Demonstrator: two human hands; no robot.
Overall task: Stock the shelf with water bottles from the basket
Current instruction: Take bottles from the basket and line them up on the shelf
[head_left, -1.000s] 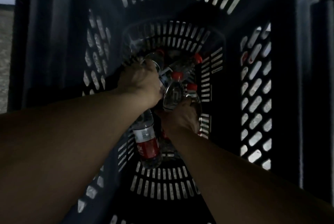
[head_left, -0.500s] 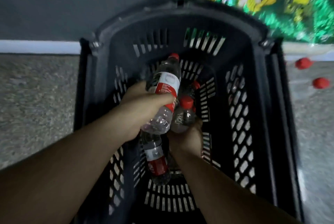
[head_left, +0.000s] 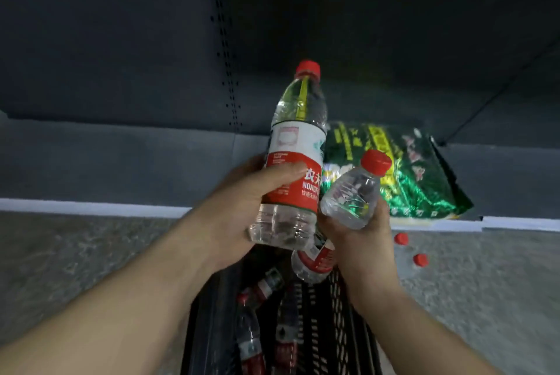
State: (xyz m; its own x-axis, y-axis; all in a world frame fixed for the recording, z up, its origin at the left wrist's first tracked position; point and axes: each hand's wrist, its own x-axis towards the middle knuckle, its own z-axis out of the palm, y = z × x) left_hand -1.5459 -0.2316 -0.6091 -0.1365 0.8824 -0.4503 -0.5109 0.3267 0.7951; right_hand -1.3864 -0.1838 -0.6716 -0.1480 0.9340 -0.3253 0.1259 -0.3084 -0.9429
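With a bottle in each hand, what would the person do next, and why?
Probably reach forward and stand the tall red-labelled clear plastic bottle in the left hand on the dark shelf: both bottles are already lifted above the black basket, and the shelf left of the green bag looks free.

Large bottle (head_left: pixel 293 159), red cap & label, is held upright over basket (head_left: pixel 339 314); small bottle (head_left: pixel 353 196) is tilted beside it. More bottles (head_left: pixel 251 341) lie in basket. Shelf (head_left: pixel 121 159) is bare at left.
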